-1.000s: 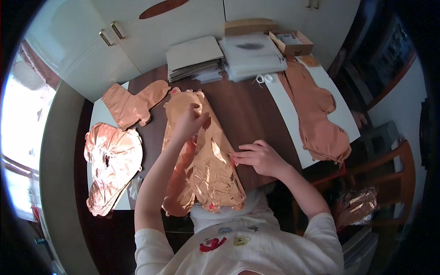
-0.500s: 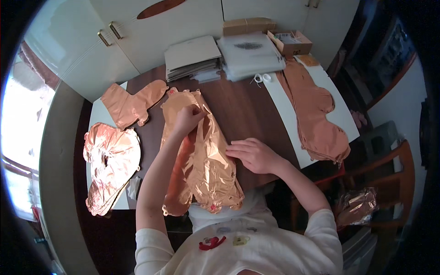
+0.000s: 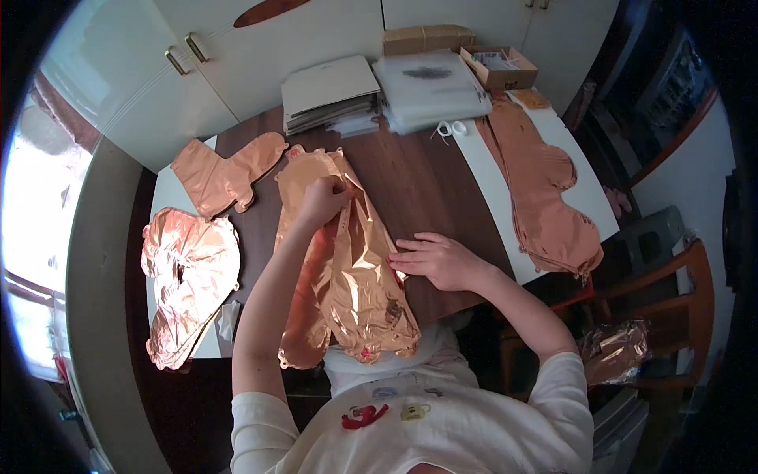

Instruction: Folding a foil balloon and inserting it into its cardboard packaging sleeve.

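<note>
A flat, uninflated rose-gold foil balloon (image 3: 367, 276) lies lengthwise in front of me, its near end over the table edge. Its upper layer is wrinkled and folded, and more foil of the same colour shows under it on the left. My left hand (image 3: 325, 199) is closed in a pinch on a fold of the foil near the upper middle. At the balloon's right edge, my right hand (image 3: 438, 262) has its fingers stretched out and apart, the fingertips touching the foil. The right thumb is mostly hidden.
Flat foil balloons lie at left: a boot-like one (image 3: 229, 174) and a shiny curved one (image 3: 189, 284). A stack of curved foil balloons (image 3: 545, 197) lies at right. Behind are a cardboard stack (image 3: 330, 91), clear plastic bags (image 3: 430, 91), a small box (image 3: 499, 71) and white ribbon (image 3: 452, 129).
My right fingers have spread slightly apart at the balloon's right edge. My left hand keeps its pinch in nearly the same place. The whole view has shifted slightly.
</note>
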Tool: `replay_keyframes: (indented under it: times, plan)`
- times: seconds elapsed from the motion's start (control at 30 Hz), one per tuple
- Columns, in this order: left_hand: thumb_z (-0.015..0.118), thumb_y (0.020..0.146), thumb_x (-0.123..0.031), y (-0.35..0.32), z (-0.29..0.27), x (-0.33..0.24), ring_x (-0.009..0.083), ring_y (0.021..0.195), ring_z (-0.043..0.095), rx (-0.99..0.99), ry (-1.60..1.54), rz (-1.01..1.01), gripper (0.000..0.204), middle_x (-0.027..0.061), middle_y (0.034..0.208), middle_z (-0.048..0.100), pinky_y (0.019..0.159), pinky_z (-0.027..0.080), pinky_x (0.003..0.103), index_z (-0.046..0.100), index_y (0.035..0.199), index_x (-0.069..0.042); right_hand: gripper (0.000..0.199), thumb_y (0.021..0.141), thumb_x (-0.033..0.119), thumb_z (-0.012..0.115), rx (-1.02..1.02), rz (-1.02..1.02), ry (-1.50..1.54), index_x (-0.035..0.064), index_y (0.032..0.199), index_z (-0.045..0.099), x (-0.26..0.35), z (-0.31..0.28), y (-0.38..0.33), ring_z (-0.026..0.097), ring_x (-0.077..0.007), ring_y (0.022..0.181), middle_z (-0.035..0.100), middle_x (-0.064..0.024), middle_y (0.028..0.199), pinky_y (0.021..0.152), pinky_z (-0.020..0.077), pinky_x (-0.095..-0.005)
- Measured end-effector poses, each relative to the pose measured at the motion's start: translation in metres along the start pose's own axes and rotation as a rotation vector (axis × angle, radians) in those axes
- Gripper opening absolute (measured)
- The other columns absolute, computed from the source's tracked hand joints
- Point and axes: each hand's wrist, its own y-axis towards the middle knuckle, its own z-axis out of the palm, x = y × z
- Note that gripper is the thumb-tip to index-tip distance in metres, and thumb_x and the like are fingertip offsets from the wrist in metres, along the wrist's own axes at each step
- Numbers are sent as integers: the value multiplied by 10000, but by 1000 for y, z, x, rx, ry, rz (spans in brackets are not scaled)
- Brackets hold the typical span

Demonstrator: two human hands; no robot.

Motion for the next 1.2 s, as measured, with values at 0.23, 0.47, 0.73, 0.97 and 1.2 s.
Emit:
replay_keyframes:
  times: [0.23,0.47,0.73,0.97,1.2]
  plan:
    - [694,713,-256,-1,-1,-4,243,641,640,4,-30,-7,258,129,693,646,607,501,347,657,782,-11,303,843,128,498,-60,-20,25,151,1114,632,-1,-1,-2,481,-165,1195,565,12,1234,1006,347,-363]
    - [695,715,-257,-4,-4,-7,238,629,635,3,4,4,260,125,690,645,601,497,345,657,783,-9,379,735,172,633,-146,-29,89,120,1109,605,5,-12,10,503,-176,1144,567,-31,1199,972,359,-370]
    - [697,725,-243,-5,-3,-9,241,628,635,15,-29,-11,256,125,678,640,596,496,351,639,776,0,86,696,155,650,-246,-198,-124,130,761,599,7,-8,10,548,-109,803,567,39,792,753,406,-298]
    - [688,731,-245,-7,-7,-16,250,628,634,49,-36,-58,259,138,671,634,598,496,357,636,774,6,38,675,97,618,-289,-250,-209,102,683,581,10,-3,9,533,-99,697,522,39,673,689,403,-267]
    - [683,729,-245,-6,-6,-13,269,646,636,30,-1,-27,271,149,686,633,611,496,363,628,773,16,52,674,90,625,-247,-239,-238,96,721,604,12,-7,6,538,-99,705,539,36,686,681,400,-273]
